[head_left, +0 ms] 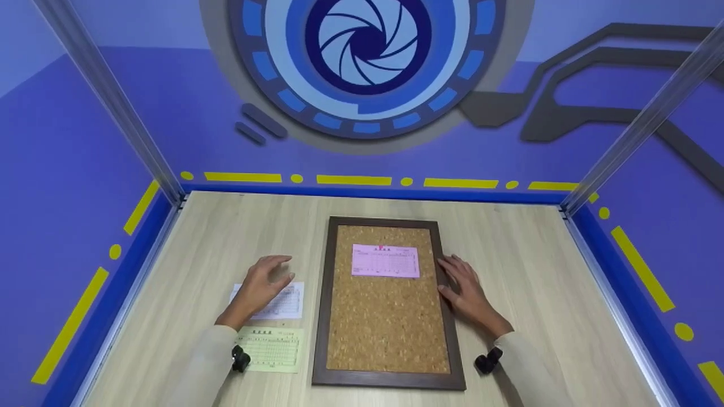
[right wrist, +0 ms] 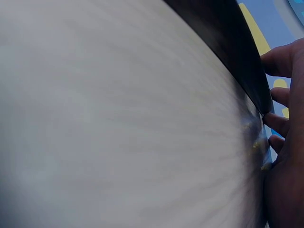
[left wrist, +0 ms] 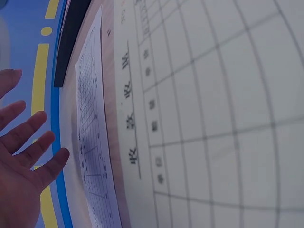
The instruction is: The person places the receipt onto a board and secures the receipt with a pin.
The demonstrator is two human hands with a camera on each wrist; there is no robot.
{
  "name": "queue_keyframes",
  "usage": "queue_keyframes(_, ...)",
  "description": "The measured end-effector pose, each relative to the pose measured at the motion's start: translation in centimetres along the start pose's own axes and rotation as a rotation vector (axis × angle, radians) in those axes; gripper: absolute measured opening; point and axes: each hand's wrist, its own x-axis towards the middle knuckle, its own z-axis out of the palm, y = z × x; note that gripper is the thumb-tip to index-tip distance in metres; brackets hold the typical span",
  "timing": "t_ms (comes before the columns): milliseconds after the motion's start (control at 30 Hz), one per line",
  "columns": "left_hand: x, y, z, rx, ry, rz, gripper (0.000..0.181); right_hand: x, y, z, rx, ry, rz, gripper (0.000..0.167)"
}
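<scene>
A cork board (head_left: pixel 387 328) in a dark brown frame (head_left: pixel 321 322) lies on the table. Near its top is a pink printed slip (head_left: pixel 386 263), with a small red pin (head_left: pixel 380 247) at the slip's upper edge. My right hand (head_left: pixel 468 294) touches the frame's right side with its fingertips and thumb; in the right wrist view, the fingers (right wrist: pixel 280 97) rest along the dark edge. Left of the board, my left hand (head_left: pixel 259 291) hovers over a white slip (head_left: pixel 288 302), partly hiding it, and holds nothing. Its fingers (left wrist: pixel 35 147) are spread. Below lies a green slip (head_left: pixel 274 350), partly covered by the left wrist.
The light wood table (head_left: pixel 526 282) is bounded by a blue back wall (head_left: pixel 169 113) and blue side walls with yellow marks. Metal posts (head_left: pixel 121 96) rise at the back corners. A small dark speck (head_left: pixel 283 324) lies between the white and green slips.
</scene>
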Motion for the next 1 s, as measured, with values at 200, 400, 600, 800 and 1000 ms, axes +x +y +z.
queue_keyframes(200,-0.2,-0.3,-0.8,-0.007,0.029,-0.037,0.039,0.1,-0.1,0.0,0.006,0.005,-0.016,0.061)
queue_keyframes(400,-0.5,-0.8,-1.6,0.009,0.044,-0.052,0.035,0.0,-0.2,0.0,-0.001,0.014,-0.013,0.062)
queue_keyframes(600,-1.0,-1.5,-2.4,0.027,0.067,-0.056,0.032,0.0,-0.2,0.0,0.019,0.004,-0.003,0.063)
queue_keyframes(800,-1.5,-1.8,-2.8,0.042,0.080,-0.047,0.032,0.0,0.1,-0.1,0.037,-0.010,0.015,0.064)
queue_keyframes(1000,-2.0,-2.3,-3.3,0.044,0.112,-0.057,0.031,-0.1,0.3,0.0,0.023,-0.020,0.026,0.064)
